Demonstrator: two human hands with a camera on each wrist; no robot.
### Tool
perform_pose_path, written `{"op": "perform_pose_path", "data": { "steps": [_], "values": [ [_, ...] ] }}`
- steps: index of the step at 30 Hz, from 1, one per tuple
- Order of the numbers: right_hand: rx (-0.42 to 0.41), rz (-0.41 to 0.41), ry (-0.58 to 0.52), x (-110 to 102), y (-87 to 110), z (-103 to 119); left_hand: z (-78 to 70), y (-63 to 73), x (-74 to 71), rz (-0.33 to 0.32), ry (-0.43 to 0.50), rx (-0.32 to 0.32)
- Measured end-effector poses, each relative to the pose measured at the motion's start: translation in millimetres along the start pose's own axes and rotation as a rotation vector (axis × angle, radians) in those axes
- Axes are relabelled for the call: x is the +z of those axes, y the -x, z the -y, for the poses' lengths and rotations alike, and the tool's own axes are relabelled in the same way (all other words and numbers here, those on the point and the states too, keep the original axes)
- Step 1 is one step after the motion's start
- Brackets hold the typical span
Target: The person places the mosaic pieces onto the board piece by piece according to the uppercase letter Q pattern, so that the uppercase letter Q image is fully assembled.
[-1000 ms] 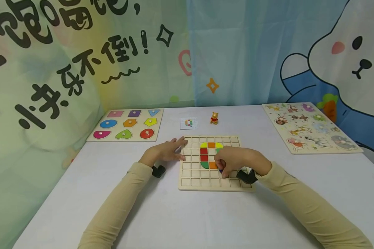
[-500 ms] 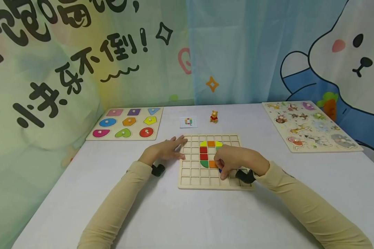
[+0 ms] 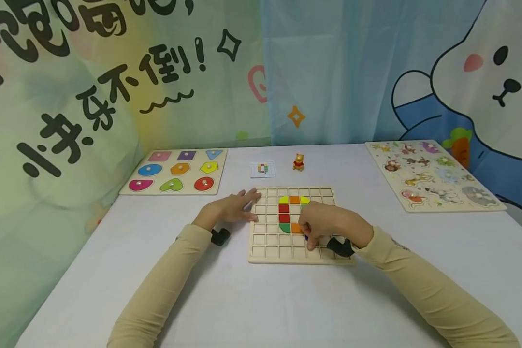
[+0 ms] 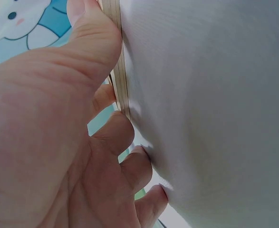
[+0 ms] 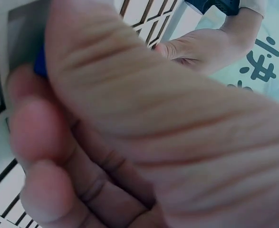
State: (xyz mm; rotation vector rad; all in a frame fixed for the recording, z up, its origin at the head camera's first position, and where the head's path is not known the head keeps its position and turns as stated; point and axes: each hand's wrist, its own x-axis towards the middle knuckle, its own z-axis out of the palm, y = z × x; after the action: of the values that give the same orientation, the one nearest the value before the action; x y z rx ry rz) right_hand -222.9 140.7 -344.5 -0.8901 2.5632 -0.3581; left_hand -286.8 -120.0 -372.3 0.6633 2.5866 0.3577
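A wooden grid board (image 3: 269, 244) lies on the white table, holding yellow, orange, red and green pieces in its cells, among them a red square (image 3: 283, 218) and a green quarter-round piece (image 3: 284, 227). My right hand (image 3: 328, 223) is low over the board's middle, pinching a small blue piece (image 5: 40, 64) between thumb and finger. Most of that piece is hidden by the fingers, so I cannot tell its shape. At the board's left edge rests my left hand (image 3: 231, 209), fingers spread and thumb against the side; the left wrist view shows them along the wooden edge (image 4: 119, 71).
Behind the board are a small pattern card (image 3: 263, 169) and a yellow bear figurine (image 3: 298, 162) in red. A shape puzzle board (image 3: 187, 186) is at the back left, an animal puzzle board (image 3: 435, 186) at the back right. Printed curtains hang behind the table.
The right hand stays over the same cells, its fingertips shifted only slightly with the blue piece. The left hand keeps its place at the board's edge. The head view has tilted a little.
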Motion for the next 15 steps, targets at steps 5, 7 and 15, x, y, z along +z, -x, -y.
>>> {"op": "perform_pose_path", "data": {
  "steps": [5,7,15],
  "values": [
    [-0.006,-0.014,0.039,-0.9,-0.8,1.6,0.8,-0.1,-0.5,-0.001,-0.012,0.02],
    [0.003,-0.019,0.042,-0.4,-1.1,2.7,1.0,-0.1,-0.6,-0.002,-0.016,0.025],
    [0.013,-0.039,0.091,3.3,-3.0,8.4,0.2,1.5,-1.3,-0.003,-0.011,0.039]
  ]
}}
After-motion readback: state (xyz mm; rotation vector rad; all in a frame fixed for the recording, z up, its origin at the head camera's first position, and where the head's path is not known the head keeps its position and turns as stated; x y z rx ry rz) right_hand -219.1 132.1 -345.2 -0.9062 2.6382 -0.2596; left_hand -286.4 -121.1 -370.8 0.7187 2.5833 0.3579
